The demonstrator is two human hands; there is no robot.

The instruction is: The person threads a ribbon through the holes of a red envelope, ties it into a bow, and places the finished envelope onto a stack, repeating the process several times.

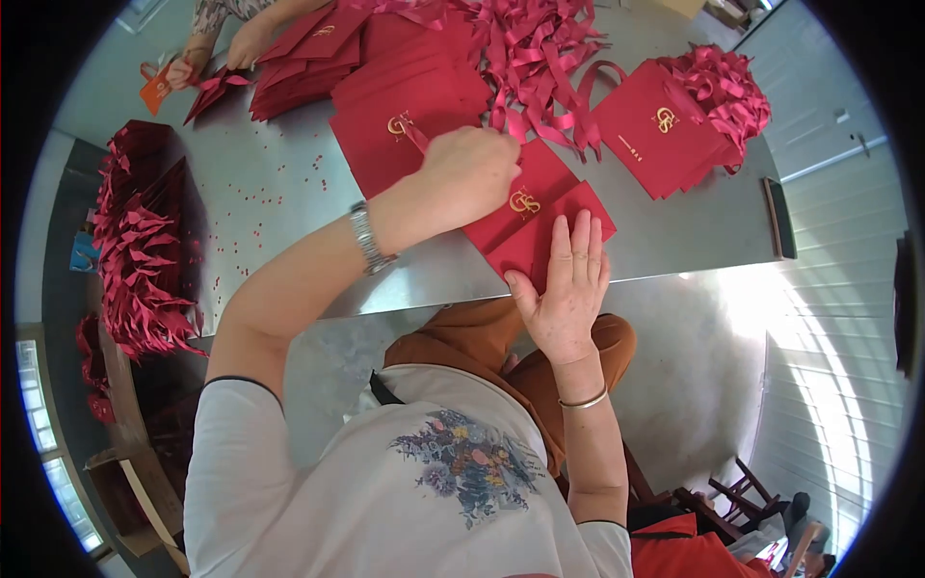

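Observation:
My left hand point(462, 178), with a metal watch at its wrist, is closed at the upper edge of a red paper bag point(523, 204) with a gold logo. Its fingertips are turned away, so what they pinch is hidden. Fingers stretched out, my right hand point(570, 279) lies flat on a red flap or panel point(515, 252) at the near end of that bag. A stack of red bags point(361, 144) lies just beyond my left forearm, with a pink ribbon point(416, 133) on top.
Loose pink ribbons point(540, 67) are heaped at the back. Red bags with ribbon handles point(641, 125) lie at the right, more point(149, 250) at the left edge. A co-worker's hands point(252, 40) are at the back left near an orange tag point(154, 91). Red bits dot the metal table point(279, 241).

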